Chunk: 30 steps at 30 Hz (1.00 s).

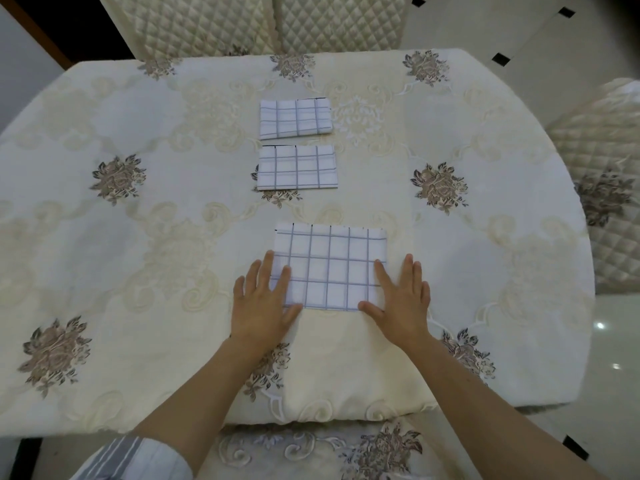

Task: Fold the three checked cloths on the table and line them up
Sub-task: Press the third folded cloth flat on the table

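Third checked cloth (330,266), lower centre of frame, is pinned flat at its side edges by the open left hand (265,301) and right hand (398,299), apparently for a further fold, below two folded cloths (296,167) stacked up-frame in line.

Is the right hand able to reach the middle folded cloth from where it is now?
Probably yes. The right hand lies flat on the nearest cloth, holding nothing, and only bare tablecloth separates that cloth from the middle cloth. Nothing stands in the way.

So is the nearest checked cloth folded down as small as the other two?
No. The nearest cloth is visibly larger than the two folded cloths.
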{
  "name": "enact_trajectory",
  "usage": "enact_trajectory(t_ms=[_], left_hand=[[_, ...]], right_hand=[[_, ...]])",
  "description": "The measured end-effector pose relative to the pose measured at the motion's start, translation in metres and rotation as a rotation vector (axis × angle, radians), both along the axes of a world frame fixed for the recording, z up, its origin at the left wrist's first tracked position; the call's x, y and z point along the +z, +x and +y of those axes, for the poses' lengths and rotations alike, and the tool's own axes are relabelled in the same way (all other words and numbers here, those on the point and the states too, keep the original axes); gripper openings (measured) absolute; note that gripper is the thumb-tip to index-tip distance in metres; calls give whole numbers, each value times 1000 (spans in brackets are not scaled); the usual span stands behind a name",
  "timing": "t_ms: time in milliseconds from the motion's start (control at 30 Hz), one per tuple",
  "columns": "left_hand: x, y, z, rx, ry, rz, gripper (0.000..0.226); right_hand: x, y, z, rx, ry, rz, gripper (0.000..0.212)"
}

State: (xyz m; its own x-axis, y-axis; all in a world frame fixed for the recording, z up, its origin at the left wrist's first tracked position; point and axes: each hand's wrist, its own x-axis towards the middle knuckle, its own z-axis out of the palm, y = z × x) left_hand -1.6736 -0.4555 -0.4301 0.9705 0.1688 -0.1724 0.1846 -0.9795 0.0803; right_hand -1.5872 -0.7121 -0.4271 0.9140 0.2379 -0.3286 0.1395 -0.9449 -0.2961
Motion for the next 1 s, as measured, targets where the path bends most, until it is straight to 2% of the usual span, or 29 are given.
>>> enact_trajectory(t_ms=[100, 167, 267, 367, 600, 833, 900, 1000], left_hand=[[5, 0, 7, 21, 34, 20, 79], [10, 5, 5, 4, 30, 17, 79], [16, 15, -9, -140, -29, -46, 78], [23, 24, -29, -302, -64, -37, 77], [41, 45, -55, -384, 34, 75, 45], [40, 50, -63, -428, 116, 31, 34], [35, 47, -61, -427, 107, 10, 40], [29, 43, -61, -449, 84, 2, 69]], right_hand=[[3, 4, -7, -9, -41, 9, 87], [5, 7, -7, 3, -56, 9, 81], [8, 4, 1, 37, -47, -51, 71], [9, -4, 10, 62, -52, -41, 75], [17, -3, 13, 34, -99, 22, 83], [19, -3, 14, 23, -92, 43, 81], [20, -3, 14, 25, -93, 47, 81], [20, -4, 15, 32, -94, 43, 80]])
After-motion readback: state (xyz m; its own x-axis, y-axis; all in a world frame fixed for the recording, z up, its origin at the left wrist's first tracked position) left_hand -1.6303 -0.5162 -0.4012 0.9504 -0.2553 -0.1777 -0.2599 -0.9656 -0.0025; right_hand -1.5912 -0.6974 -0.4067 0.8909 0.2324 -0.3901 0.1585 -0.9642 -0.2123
